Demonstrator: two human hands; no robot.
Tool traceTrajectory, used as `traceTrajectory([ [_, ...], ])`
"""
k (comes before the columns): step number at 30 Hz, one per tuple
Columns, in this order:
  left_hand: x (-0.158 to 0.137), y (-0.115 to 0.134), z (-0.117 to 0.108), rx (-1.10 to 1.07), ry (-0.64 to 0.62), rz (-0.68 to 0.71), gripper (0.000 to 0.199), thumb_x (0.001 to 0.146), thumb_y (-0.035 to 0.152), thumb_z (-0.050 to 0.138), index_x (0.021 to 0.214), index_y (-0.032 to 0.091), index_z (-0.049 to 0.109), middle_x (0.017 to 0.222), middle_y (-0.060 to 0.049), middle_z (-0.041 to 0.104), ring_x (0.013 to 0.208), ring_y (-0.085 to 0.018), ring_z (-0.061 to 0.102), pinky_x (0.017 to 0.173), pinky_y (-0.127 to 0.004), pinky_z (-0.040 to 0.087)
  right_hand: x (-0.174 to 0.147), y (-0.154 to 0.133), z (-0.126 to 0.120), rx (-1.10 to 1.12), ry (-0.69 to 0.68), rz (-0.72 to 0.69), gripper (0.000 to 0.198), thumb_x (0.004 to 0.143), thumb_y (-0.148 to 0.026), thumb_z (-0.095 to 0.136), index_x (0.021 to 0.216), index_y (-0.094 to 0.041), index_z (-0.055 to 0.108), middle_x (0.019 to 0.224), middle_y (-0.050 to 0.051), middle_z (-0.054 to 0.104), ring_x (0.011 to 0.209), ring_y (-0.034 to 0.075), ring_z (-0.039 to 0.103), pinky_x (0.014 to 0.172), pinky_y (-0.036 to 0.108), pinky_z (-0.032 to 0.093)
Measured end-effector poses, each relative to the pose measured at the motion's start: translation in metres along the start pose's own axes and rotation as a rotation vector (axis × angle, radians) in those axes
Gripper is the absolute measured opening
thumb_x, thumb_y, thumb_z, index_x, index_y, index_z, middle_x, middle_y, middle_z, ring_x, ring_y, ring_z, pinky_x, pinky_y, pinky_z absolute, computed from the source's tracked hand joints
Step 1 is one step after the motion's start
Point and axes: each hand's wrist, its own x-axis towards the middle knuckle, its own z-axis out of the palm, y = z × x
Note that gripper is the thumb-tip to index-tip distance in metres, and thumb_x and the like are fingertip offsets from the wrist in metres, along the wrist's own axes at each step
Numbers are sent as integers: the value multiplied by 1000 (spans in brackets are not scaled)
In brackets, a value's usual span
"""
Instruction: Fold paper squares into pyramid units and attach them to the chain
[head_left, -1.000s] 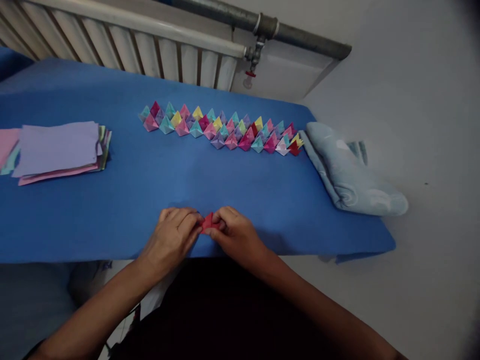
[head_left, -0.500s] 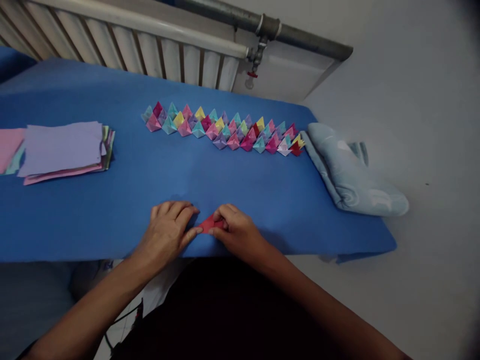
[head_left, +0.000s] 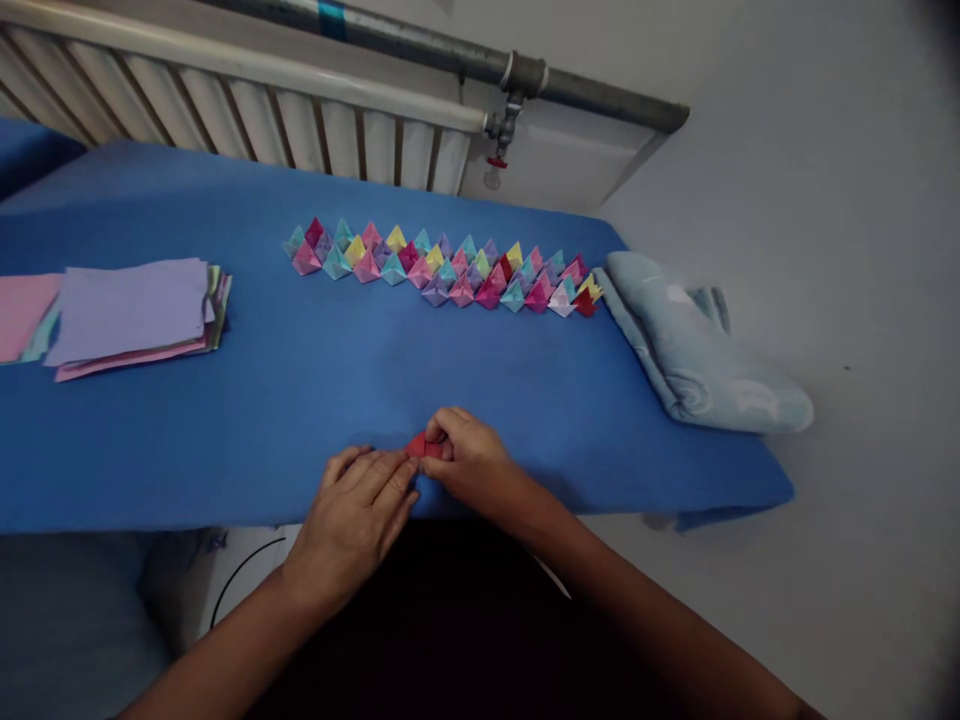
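Observation:
A small piece of folded red paper [head_left: 417, 446] lies near the front edge of the blue-covered table, mostly hidden by fingers. My right hand [head_left: 466, 446] pinches its right side between thumb and curled fingers. With fingers stretched out and lying flat, my left hand [head_left: 364, 505] touches the paper's lower left edge with its fingertips. Beyond both hands stand rows of folded paper boats [head_left: 491, 288] in pink, teal, yellow, purple and red, set close together.
A stack of coloured paper sheets [head_left: 135, 310], purple on top, lies at the left. At the right end rests a folded light-blue blanket [head_left: 697, 345]. Behind the blue table surface [head_left: 300, 390] are a white radiator [head_left: 300, 125] and a metal pipe [head_left: 600, 95] with a red-handled valve.
My left hand has come nearer and lower, its fingers now lying along the red paper's edge. Less of the paper shows. My right hand keeps its pinch. The view has shifted slightly.

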Motion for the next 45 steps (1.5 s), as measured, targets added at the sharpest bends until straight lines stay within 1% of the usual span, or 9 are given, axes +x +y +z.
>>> traceTrajectory([
  [6,-2,-1,2,28,36,34,30,91,14,54,120,14,56,106,-9,70,95,-21,64,93,-43,39,3,2,-1,14,21,17,20,71,-8,63,71,-20,47,73,-5,47,66,10,44,60,23,35],
  [13,-2,-2,3,56,35,47,22,92,15,51,112,18,62,106,-8,71,92,-22,65,92,-46,39,9,2,0,-59,64,10,18,75,-9,60,70,-20,47,73,-4,47,67,11,44,62,24,34],
  [17,-3,-2,4,48,54,52,21,91,15,52,109,16,64,104,-8,71,92,-22,64,92,-46,38,21,3,-5,-136,18,-13,20,76,-10,62,67,-20,47,69,-5,47,66,11,44,63,25,33],
  [21,-3,-1,4,74,16,66,23,92,17,50,111,16,64,114,-9,69,95,-23,62,91,-45,38,29,2,-9,-153,-18,-12,22,77,-10,63,65,-20,47,66,-5,49,63,11,45,61,24,34],
  [26,-1,2,4,97,-37,59,27,94,18,45,114,16,63,117,-9,68,98,-24,59,91,-46,38,0,0,-6,-229,124,-144,8,86,-14,54,80,-18,59,81,2,62,75,15,54,71,28,41],
  [29,-2,4,3,146,-55,56,28,94,18,44,116,14,62,119,-10,67,98,-24,59,92,-45,37,-32,5,-5,-320,44,-362,20,93,-22,48,106,-18,63,108,8,66,98,21,54,89,37,39],
  [34,0,5,1,166,-58,59,27,94,18,46,115,15,63,119,-8,67,98,-23,60,90,-45,36,-63,25,-6,-549,18,-382,43,91,-36,55,132,-26,52,134,8,55,119,32,41,94,48,32],
  [40,0,5,2,154,0,69,23,93,23,50,112,16,63,114,-9,69,96,-22,60,89,-43,35,-70,37,-6,-632,84,-362,39,91,-36,55,129,-28,56,136,7,54,122,33,40,95,51,30],
  [45,6,-3,5,143,-3,85,17,93,24,50,101,20,64,103,-5,70,86,-20,59,81,-39,34,-74,38,-8,-428,244,-305,24,94,-30,48,107,-24,67,122,8,63,112,26,52,95,46,36],
])
